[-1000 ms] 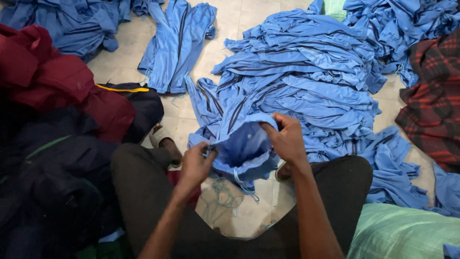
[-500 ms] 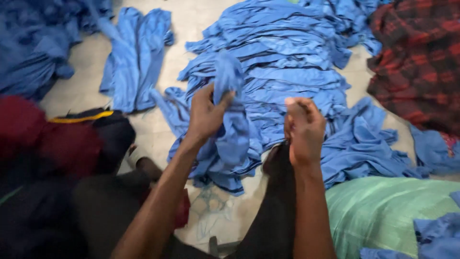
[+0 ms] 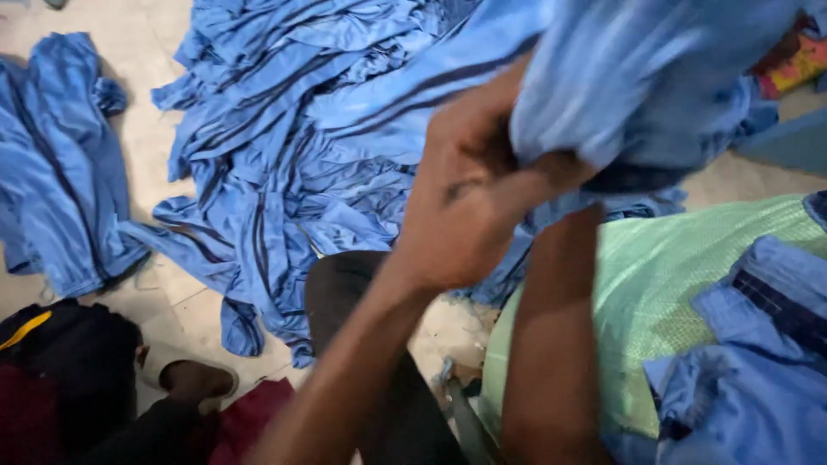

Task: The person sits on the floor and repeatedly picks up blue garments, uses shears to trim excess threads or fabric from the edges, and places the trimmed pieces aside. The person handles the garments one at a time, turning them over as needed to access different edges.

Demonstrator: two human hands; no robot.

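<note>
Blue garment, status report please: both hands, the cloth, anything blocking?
Left hand gripping blue garment, raised close to camera. Right hand hidden under the cloth, forearm only. Blue pile on floor beyond. Nothing blocking.

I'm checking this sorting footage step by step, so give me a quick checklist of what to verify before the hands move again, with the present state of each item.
1. Left hand gripping the raised blue garment: ok, its fingers close into the fabric.
2. Right hand's grip: cannot tell, the garment covers the hand; only the forearm shows.
3. Garment lifted free of the blue pile on the floor: ok, it hangs above it, close to the camera.
4. Which part of the garment is held: cannot tell, blurred.
5. Green sack beside the right arm: ok, bare surface shows, with a blue piece on its near end.
6. Floor near the knee: ok, a bare patch shows.
</note>
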